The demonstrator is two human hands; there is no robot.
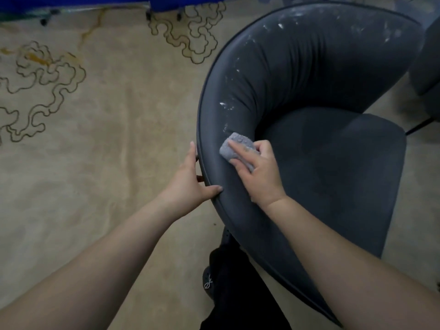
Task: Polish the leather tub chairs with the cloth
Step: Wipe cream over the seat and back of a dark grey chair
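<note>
A dark grey leather tub chair [309, 96] fills the right half of the view, seen from above. White smears dot the inside of its curved back. My right hand [259, 172] presses a folded grey cloth [235, 145] flat against the inner side of the backrest, near its left rim. My left hand [190, 179] grips the outer rim of the backrest just left of the cloth, thumb over the top edge and fingers behind.
A second grey chair [428, 58] stands at the right edge. A beige carpet [95, 151] with dark cloud outlines covers the floor. Blue furniture on castors [164, 2] lines the top edge. My dark-clothed leg and shoe [221, 282] stand beside the chair's back.
</note>
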